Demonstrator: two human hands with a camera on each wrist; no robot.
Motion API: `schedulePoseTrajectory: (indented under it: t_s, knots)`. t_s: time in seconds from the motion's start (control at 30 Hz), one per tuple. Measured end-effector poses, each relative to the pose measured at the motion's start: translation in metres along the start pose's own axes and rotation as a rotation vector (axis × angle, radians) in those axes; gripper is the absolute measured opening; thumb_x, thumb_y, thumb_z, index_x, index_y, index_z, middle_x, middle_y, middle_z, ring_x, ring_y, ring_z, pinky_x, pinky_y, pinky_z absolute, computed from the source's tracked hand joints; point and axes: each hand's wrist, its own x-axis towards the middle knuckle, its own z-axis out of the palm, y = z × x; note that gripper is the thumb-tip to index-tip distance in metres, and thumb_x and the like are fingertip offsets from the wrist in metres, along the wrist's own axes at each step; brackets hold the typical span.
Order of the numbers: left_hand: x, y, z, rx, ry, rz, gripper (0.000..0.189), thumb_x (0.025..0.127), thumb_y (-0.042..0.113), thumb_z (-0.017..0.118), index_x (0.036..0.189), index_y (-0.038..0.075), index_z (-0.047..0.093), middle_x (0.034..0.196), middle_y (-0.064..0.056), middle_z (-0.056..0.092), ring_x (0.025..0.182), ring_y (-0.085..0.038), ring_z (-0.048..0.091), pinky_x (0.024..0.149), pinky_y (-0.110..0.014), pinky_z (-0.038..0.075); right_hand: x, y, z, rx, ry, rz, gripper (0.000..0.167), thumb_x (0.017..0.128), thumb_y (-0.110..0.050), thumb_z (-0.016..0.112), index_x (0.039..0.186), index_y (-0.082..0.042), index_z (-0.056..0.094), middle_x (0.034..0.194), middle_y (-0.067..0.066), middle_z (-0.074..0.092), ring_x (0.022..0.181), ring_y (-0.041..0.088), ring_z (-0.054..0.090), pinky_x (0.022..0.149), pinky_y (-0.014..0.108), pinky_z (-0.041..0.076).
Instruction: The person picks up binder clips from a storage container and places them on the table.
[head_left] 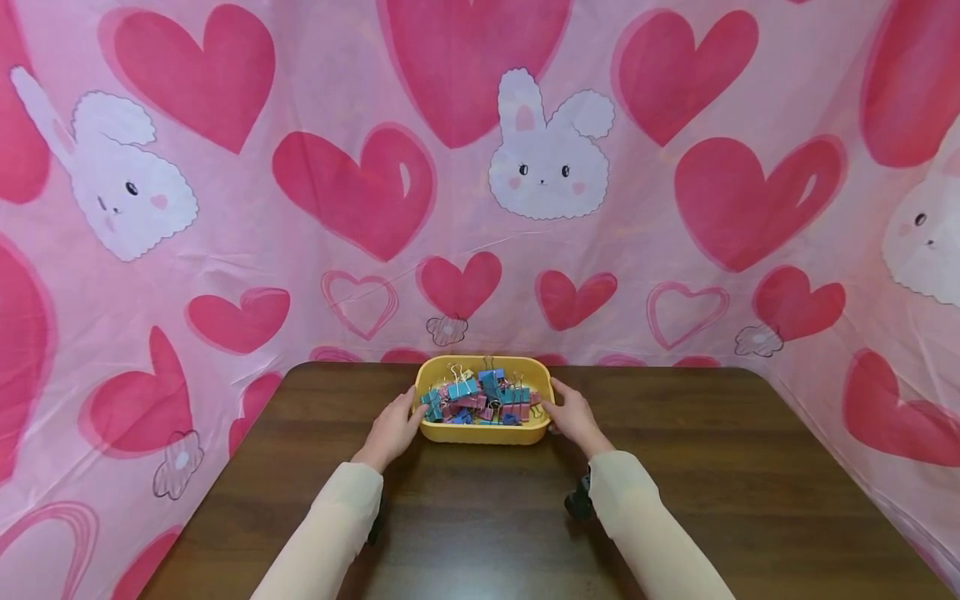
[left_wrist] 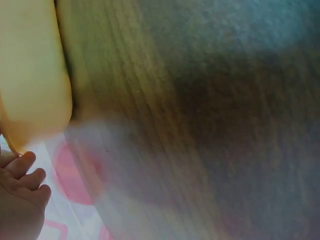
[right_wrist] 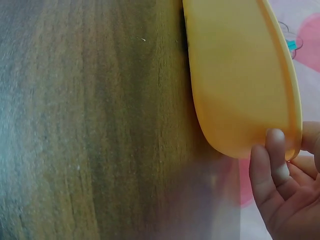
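A yellow plastic tray (head_left: 483, 434) with rounded corners stands at the table's far side. Inside it lies a heap of binder clips (head_left: 465, 390) in blue, teal and pink, with silver wire handles. My left hand (head_left: 393, 427) grips the tray's left end, thumb at the rim. At the opposite end my right hand (head_left: 576, 417) holds the rim, its thumb over the edge. The right wrist view shows the fingers (right_wrist: 275, 155) against the tray's outer wall (right_wrist: 235, 75). In the left wrist view, curled fingers of the left hand (left_wrist: 22, 195) are beside the tray's corner (left_wrist: 37, 90).
The dark brown wooden table (head_left: 480, 517) extends toward me and to both sides. Right behind the tray hangs a pink cloth (head_left: 465, 208) printed with hearts and rabbits, also along the left and right sides. A small black device (head_left: 579, 500) sits at the right wrist.
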Motion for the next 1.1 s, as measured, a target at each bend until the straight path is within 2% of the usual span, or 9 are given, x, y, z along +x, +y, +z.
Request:
schedulePoseTrajectory:
  t_s: [0.17, 0.4, 0.67, 0.83, 1.1]
  knots:
    - [-0.001, -0.001, 0.001, 0.028, 0.017, 0.033, 0.058, 0.095, 0.026, 0.050, 0.139, -0.007, 0.032, 0.138, -0.025, 0.037, 0.127, -0.039, 0.033, 0.102, -0.052, 0.026, -0.001, 0.001, 0.000, 0.035, -0.004, -0.012, 0.058, 0.092, -0.012, 0.056, 0.144, -0.006, 0.030, 0.121, 0.022, 0.050, 0.056, 0.021, 0.056, 0.057, 0.030, 0.054]
    - [-0.003, 0.000, 0.000, 0.052, 0.006, 0.035, 0.055, 0.096, 0.025, 0.046, 0.140, -0.005, 0.031, 0.141, -0.021, 0.035, 0.130, -0.036, 0.029, 0.104, -0.051, 0.024, -0.003, 0.001, 0.001, 0.054, -0.006, -0.027, 0.057, 0.091, -0.009, 0.056, 0.143, -0.004, 0.032, 0.122, 0.024, 0.050, 0.053, 0.021, 0.056, 0.056, 0.032, 0.054]
    - [-0.005, -0.001, 0.002, 0.087, 0.030, 0.082, 0.051, 0.096, 0.020, 0.046, 0.138, -0.006, 0.035, 0.140, -0.021, 0.037, 0.129, -0.037, 0.031, 0.103, -0.050, 0.025, -0.006, 0.001, 0.002, 0.062, -0.002, -0.051, 0.055, 0.091, -0.005, 0.055, 0.141, -0.001, 0.033, 0.121, 0.026, 0.050, 0.050, 0.019, 0.055, 0.055, 0.034, 0.054]
    - [-0.006, -0.001, 0.002, 0.080, 0.029, 0.077, 0.051, 0.095, 0.020, 0.046, 0.138, -0.006, 0.035, 0.140, -0.021, 0.037, 0.129, -0.036, 0.031, 0.104, -0.050, 0.025, -0.009, 0.002, 0.002, 0.062, -0.007, -0.068, 0.055, 0.090, -0.003, 0.055, 0.141, 0.000, 0.033, 0.120, 0.027, 0.051, 0.049, 0.018, 0.055, 0.054, 0.035, 0.054]
    - [-0.014, 0.003, 0.001, 0.061, 0.045, 0.092, 0.049, 0.094, 0.016, 0.048, 0.136, -0.008, 0.038, 0.139, -0.022, 0.038, 0.128, -0.037, 0.033, 0.103, -0.050, 0.026, -0.015, 0.003, 0.002, 0.068, -0.005, -0.069, 0.055, 0.090, -0.004, 0.056, 0.141, 0.000, 0.034, 0.121, 0.025, 0.051, 0.052, 0.023, 0.057, 0.054, 0.035, 0.054]
